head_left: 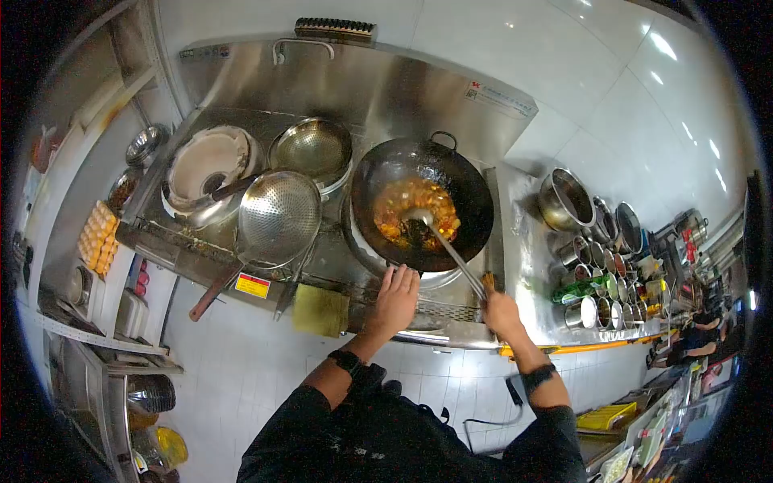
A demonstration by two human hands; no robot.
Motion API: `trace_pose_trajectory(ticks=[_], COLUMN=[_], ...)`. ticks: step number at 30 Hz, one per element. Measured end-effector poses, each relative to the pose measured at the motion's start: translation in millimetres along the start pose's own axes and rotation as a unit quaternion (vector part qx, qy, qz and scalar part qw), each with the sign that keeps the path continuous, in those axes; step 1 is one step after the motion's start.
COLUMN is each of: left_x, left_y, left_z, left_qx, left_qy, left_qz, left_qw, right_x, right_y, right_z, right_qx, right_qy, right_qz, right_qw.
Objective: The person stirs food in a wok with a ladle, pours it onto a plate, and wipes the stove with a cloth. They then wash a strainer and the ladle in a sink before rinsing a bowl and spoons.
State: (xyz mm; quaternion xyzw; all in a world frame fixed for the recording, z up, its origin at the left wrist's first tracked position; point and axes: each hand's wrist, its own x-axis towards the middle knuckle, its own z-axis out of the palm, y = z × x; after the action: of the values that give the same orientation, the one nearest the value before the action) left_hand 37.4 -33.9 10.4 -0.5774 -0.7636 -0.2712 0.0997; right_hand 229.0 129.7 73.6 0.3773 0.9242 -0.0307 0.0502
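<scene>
Back panel sticker: white strip (499,97) on the steel back panel (394,84), red logo plus a small square code, print too tiny to read
Stove tag: yellow and red label (253,285) on the front edge below the big strainer (280,217), can't make out the words
Shirt: black top (378,427) with some pale lettering across it, not legible to me
Left hand: (396,298) palm down at the wok's near rim, arm reaching forward, fingers fairly straight and pointing at the wok; honestly can't tell if they're grasping the edge or just resting
Right hand: (502,314) fist wrapped around the ladle handle, forearm angled in from the right
Wrists: dark band on each one
Ladle: (455,253) handle slants up-left, bowl end down in the food
Wok: (473,193) on the right side of the stove, reddish-orange saucy food (411,197) pooled inside
Cloth: yellowish square (320,309) on the stove's front edge, left of the left hand
</scene>
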Motion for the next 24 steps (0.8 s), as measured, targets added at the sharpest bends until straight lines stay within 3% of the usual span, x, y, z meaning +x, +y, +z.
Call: trace_pose_trajectory(ticks=[1, 4, 7, 11, 13, 16, 19, 24], left_x=[0.8, 1.6, 0.4, 1.3, 1.2, 3.3, 2.5, 3.9], left_y=[-0.8, -3.3, -4.7, -3.2, -1.6, -0.8, -1.5, -3.7], left_z=[-1.8, -3.7, 0.9, 7.2, 6.4, 2.6, 5.4, -0.2], left_qx=[0.004, -0.011, -0.017, -0.014, -0.008, -0.008, -0.002, 0.014], left_qy=[-0.004, 0.001, 0.004, 0.007, 0.032, 0.013, 0.03, 0.019], left_qz=[0.003, 0.005, 0.012, 0.0, 0.001, -0.002, 0.005, 0.011], left_qw=[1.0, 1.0, 1.0, 1.0, 0.999, 1.0, 1.0, 1.0], right_x=[20.4, 52.6, -1.5, -88.0, -116.7, -133.2, -115.0, -10.0], right_y=[-4.5, -20.5, -15.6, 2.2, 20.8, 9.9, 10.6, 9.6], right_z=[5.5, 1.8, -29.7, -104.3, -111.1, -130.0, -99.3, -7.2], right_qx=[0.012, 0.027, 0.081, 0.144, 0.145, 0.138, 0.091, 0.076], right_qy=[0.047, 0.053, 0.082, 0.006, -0.035, -0.039, -0.054, -0.028], right_qz=[-0.008, 0.023, -0.009, 0.002, 0.028, -0.014, -0.027, -0.009], right_qw=[0.999, 0.998, 0.993, 0.99, 0.988, 0.99, 0.994, 0.997])
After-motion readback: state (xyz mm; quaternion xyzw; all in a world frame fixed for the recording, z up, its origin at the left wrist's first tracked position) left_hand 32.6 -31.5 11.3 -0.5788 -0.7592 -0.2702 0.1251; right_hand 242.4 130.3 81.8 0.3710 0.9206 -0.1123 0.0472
